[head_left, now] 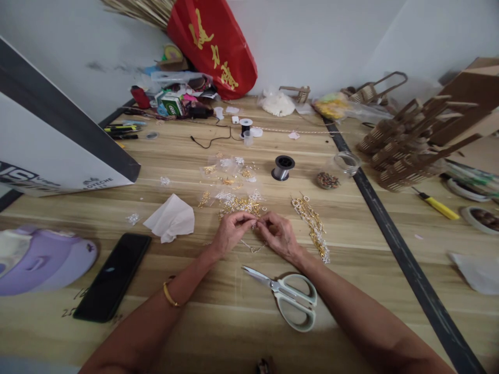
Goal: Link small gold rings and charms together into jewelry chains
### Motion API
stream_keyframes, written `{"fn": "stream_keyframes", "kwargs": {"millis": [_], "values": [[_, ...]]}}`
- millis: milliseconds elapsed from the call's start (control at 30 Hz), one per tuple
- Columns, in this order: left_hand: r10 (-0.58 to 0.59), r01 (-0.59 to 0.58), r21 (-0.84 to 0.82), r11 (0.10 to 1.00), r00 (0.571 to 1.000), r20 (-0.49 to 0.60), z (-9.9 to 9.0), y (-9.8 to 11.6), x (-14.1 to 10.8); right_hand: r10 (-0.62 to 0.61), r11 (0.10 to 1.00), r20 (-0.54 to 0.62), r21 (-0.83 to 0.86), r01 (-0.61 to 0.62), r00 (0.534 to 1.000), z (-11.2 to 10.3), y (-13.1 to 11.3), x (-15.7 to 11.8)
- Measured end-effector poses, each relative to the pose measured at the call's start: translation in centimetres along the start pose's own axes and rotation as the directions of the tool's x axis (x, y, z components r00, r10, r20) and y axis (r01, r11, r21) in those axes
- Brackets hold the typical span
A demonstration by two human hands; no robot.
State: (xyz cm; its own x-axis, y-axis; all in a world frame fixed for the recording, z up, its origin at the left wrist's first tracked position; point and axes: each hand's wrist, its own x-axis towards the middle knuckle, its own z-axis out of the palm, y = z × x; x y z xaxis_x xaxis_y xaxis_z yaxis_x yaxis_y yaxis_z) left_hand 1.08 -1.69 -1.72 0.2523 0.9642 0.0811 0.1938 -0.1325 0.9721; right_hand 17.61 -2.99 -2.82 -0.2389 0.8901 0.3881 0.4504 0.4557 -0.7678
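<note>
Nearest us, a dark object (263,366) shows partly toward the near edge of the surface (218,332); pale-handled scissors (275,286) lie beyond it. Well inside the edges, our left hand (233,231) and right hand (278,237) pinch a tiny piece (255,224), too small to identify, between a thin chain (253,251) and gold-and-silver beads (239,203).

The wood-grained table (218,322) bears scissors (275,285), a phone (113,278), a tissue (170,218) and a spool (283,170). Gold-and-silver strands (312,223) lie right of small parts (238,204). Across a black strip (393,239) lies a cutter (440,206).
</note>
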Motion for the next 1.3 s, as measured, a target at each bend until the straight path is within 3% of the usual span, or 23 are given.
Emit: {"fn": "stream_keyframes", "kwargs": {"millis": [400,833,1300], "values": [[-0.012,0.013,-0.033,0.999,0.999,0.043,-0.2,0.6,0.0,-0.006,1.000,0.037,0.030,0.005,0.999,-0.1,-0.1,0.0],[0.002,0.000,-0.073,0.997,1.000,0.020,-0.4,0.6,0.1,-0.004,0.990,0.046,0.141,-0.002,0.999,0.1,-0.1,-0.2],[0.048,-0.047,-0.014,0.999,0.994,0.094,0.3,0.8,-0.5,0.096,0.976,0.154,0.180,-0.123,0.983,-0.4,-0.6,0.1]]}}
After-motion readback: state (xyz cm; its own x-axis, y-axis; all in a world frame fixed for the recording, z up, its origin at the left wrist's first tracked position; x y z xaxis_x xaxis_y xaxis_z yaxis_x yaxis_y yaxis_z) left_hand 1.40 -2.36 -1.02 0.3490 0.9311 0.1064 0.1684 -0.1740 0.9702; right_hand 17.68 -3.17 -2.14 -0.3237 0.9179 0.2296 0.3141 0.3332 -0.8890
